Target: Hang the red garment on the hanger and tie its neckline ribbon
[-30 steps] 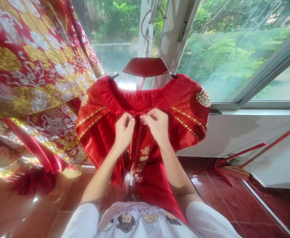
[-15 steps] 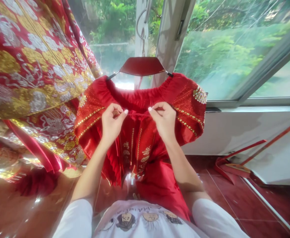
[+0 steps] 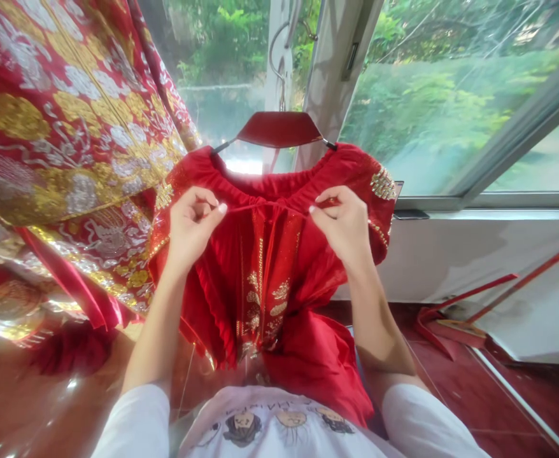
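A red garment [image 3: 303,280] with gold beading and a gathered neckline hangs from a dark red hanger [image 3: 280,130] in front of me. Pinched in my left hand [image 3: 192,224] is one end of a thin red drawstring [image 3: 241,207] at the garment's neck. My right hand [image 3: 340,222] pinches the other end. Between the hands the string runs nearly straight, with a small knot or bow at the middle of the neckline. Both hands are level with the neckline, in front of the shoulders.
At the left hangs a red cloth [image 3: 83,127] with gold and silver embroidery. A sliding window [image 3: 442,127] stands behind the garment, with a dark flat object [image 3: 410,214] on its sill. On the tiled floor at the right lies a red dustpan [image 3: 451,327] with a long handle.
My hands have moved apart, left hand to the left and right hand to the right, drawing the string out between them. The garment's front panels have shifted a little.
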Tool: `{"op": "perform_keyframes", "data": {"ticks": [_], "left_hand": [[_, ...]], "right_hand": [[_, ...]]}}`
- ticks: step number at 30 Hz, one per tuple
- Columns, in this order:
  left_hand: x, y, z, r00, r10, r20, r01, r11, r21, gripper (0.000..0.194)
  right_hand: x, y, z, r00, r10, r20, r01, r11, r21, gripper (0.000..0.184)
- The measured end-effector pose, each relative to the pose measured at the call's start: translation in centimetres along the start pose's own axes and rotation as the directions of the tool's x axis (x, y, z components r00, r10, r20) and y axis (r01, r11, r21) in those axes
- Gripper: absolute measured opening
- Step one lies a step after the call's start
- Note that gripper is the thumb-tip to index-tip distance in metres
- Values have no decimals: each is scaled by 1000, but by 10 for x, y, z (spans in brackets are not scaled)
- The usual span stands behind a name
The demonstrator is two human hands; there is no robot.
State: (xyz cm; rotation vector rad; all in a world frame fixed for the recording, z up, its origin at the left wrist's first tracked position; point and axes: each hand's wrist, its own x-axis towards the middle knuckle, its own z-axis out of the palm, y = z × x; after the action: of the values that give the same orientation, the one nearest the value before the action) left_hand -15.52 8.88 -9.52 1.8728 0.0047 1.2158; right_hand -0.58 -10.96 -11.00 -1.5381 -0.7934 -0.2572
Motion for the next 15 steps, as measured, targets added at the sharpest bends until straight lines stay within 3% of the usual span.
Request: {"op": "perform_keyframes", "data": {"ticks": [3,6,8,10,13,15], "left_hand": [[-8,-4,-7,970,-52,239,37,997,71,8],[-18,-1,-5,950,-104,294,2,945,326,11],[-24,3,2,978,-51,200,-64,846,529,15],[-26,4,10,991,118,56,-125,716,686,15],[-19,0,21,918,380,-114,-167,631,758,14],[-10,-6,25,850,491,-191,-219,659,720,13]], "right_hand": [[2,0,-3,973,78,216,-63,995,-79,13],[5,-5,-6,889,145,434,-99,987,-126,8],[7,-9,-5,813,158,560,-103,986,-129,8],[6,-11,-2,749,130,649,-89,991,-96,10],[3,-10,6,712,42,701,-89,996,31,25],[0,-6,13,749,-26,662,-105,982,158,33]]}}
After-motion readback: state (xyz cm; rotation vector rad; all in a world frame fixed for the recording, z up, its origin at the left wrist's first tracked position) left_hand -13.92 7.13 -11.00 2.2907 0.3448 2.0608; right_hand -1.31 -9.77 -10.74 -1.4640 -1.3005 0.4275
